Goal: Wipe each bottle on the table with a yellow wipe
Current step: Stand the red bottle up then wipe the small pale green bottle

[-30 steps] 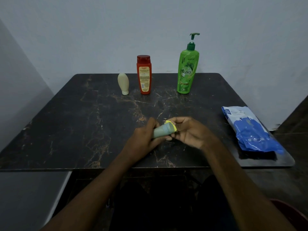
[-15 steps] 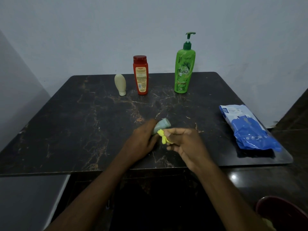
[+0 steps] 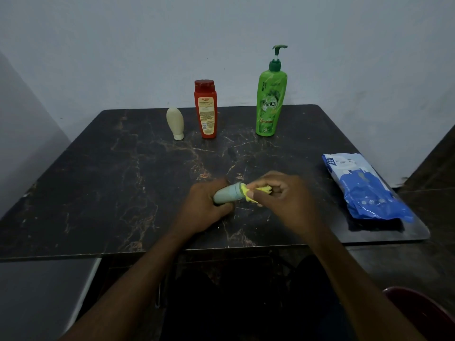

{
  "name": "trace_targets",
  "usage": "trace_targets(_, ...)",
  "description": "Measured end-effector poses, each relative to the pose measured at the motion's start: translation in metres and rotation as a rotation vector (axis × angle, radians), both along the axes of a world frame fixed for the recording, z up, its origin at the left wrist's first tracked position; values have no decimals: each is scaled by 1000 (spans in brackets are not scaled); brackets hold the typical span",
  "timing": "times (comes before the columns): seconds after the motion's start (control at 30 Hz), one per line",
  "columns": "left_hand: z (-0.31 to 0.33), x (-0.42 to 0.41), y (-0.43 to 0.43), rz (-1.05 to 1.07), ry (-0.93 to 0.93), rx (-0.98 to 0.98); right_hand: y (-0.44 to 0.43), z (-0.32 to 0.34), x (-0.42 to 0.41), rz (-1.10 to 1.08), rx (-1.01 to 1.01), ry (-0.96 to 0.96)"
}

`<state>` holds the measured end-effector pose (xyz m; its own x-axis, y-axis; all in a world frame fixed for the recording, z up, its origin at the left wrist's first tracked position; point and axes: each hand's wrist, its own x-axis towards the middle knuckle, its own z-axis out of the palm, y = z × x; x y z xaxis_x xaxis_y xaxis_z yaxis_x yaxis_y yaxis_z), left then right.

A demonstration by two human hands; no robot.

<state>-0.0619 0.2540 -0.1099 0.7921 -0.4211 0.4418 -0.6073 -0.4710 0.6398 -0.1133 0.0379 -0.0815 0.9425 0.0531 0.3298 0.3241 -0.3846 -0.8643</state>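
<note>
Presently my left hand (image 3: 205, 205) is closed round the small grey-green bottle (image 3: 227, 195), held on its side just above the worktop (image 3: 98, 193) so its end faces my right hand (image 3: 283, 196), whose fingers pinch the bunched yellow wipe (image 3: 248, 191) against that end. Beyond my hands stand the cream bottle (image 3: 175, 123), red bottle (image 3: 205, 109) and green pump bottle (image 3: 270, 99) (well apart, not yet reached). Bare surface lies between; the near edge sits under my wrists, and the blue wipe pack (image 3: 364, 188) lies right of my right hand.

Dim room: your dark marble table (image 3: 103, 193) meets pale bare wall (image 3: 147, 45) at 12 o'clock; red chair (image 3: 423, 313) at 5.
</note>
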Motion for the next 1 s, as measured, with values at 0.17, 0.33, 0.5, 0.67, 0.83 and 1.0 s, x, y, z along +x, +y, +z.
trace_targets(0.17,-1,1,2,-16,4,35,-1,5,8,5,-101,-36)
trace_targets(0.33,0,1,2,-11,-21,29,-1,8,11,63,-130,-24)
trace_targets(0.5,1,1,1,-9,-12,5,-3,16,11,102,-206,-14)
trace_targets(0.67,-1,3,2,-9,4,9,1,18,15,51,-204,-44)
trace_targets(0.83,0,2,1,-17,-4,-3,0,22,15,122,-163,68)
trace_targets(1.0,-2,3,2,-11,-7,17,2,23,14,99,-204,89)
